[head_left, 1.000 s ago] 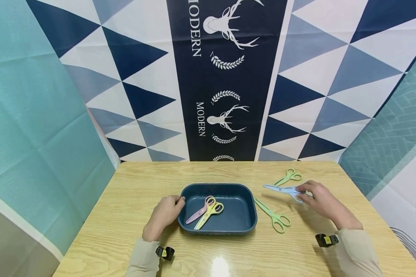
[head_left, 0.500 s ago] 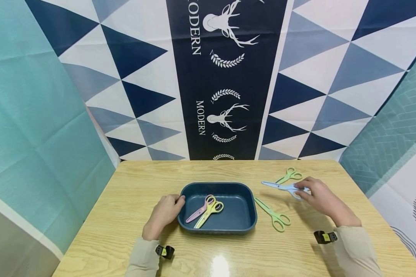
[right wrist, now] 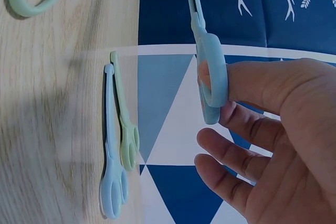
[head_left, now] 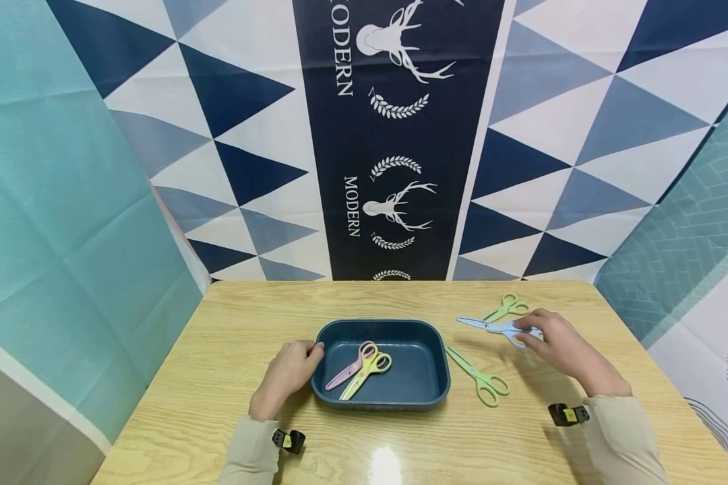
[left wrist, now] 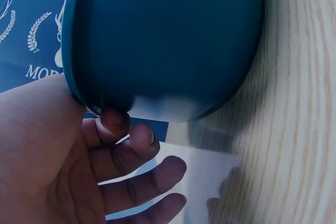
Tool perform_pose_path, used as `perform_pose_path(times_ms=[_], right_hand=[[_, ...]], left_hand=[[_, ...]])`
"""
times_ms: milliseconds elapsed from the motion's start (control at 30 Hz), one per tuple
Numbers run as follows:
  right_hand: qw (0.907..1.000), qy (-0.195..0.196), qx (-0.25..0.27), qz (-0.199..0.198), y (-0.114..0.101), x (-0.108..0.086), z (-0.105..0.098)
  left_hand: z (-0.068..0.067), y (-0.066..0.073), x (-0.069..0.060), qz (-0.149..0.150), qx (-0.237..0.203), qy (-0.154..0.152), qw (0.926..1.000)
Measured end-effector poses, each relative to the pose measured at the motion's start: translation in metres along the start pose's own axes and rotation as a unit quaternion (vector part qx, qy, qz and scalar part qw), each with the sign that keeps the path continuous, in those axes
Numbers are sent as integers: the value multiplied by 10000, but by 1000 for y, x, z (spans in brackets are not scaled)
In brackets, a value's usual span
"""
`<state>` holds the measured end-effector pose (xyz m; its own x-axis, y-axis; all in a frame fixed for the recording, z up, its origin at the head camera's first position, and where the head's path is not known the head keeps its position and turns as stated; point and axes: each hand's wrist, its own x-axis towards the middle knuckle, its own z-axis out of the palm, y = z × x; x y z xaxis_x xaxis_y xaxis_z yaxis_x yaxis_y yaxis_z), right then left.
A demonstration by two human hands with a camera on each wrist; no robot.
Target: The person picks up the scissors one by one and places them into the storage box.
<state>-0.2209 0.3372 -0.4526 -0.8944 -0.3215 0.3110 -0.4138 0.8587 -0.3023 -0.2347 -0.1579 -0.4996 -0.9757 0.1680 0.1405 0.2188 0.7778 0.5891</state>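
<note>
My left hand (head_left: pixel 288 375) grips the rim at the left end of a dark blue tray (head_left: pixel 418 380), with several fingers against its outer wall in the left wrist view. Inside the tray lie pink scissors (head_left: pixel 342 376) and, partly over them, yellow scissors (head_left: pixel 359 382). To the right, my right hand (head_left: pixel 561 345) pinches blue scissors (right wrist: pixel 218 77) by a finger loop, raised above the table with blades pointing left. Below them, in the right wrist view, other blue scissors (right wrist: pixel 109 129) lie beside green scissors (right wrist: pixel 122 103). More green scissors (head_left: pixel 470 370) lie by the tray's right end.
The wooden table (head_left: pixel 243 316) meets a patterned cloth wall (head_left: pixel 255 222) at its back edge. A teal cloth (head_left: pixel 79 202) hangs at the left, and another patterned cloth is on the right. Each wrist carries a small black camera (head_left: pixel 289 442).
My right hand has raised the blue scissors slightly and shifted them a little left, then stayed nearly still over the last half second. The left hand and tray have not moved.
</note>
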Motion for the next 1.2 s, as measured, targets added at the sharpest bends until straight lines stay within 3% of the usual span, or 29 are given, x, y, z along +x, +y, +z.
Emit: perform_pose_path(times_ms=[500, 1200], right_hand=[[9999, -68, 108, -3, -5, 4, 0], [9995, -164, 245, 123, -14, 10, -6]], left_hand=[[0, 0, 0, -133, 16, -67, 9999], [-1, 1, 0, -40, -31, -59, 10000]])
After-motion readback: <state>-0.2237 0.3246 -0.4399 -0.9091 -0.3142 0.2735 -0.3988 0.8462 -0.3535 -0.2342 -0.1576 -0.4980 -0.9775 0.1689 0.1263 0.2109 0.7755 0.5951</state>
